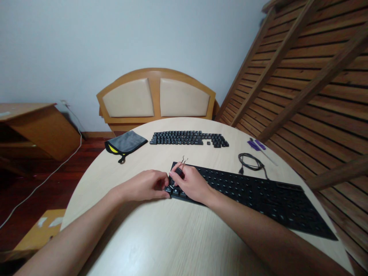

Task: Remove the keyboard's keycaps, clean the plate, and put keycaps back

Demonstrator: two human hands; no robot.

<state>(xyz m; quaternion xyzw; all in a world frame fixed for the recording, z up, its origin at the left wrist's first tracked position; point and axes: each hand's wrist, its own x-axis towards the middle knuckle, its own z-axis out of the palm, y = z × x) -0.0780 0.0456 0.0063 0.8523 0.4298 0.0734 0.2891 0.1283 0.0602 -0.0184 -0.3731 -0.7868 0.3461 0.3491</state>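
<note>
A black keyboard [244, 189] lies slantwise on the table, most of its keycaps off and its switches bare. A few keycaps [176, 190] still sit at its lower left corner. My left hand [151, 184] is at that corner, thumb and fingers curled around the keyboard's left edge. Over the same end, my right hand [192, 182] is closed on a keycap puller [178, 171] with a dark handle. Two thin wire prongs of the puller point up and away from the keys. My right fingers partly cover the keys below.
Removed keycaps [178, 138] lie in keyboard order at the table's far side. A grey pouch [128, 142] with yellow lining is left of them. A coiled black cable [251, 161], purple pieces [255, 144] and a thin pale stick [269, 158] lie at the right.
</note>
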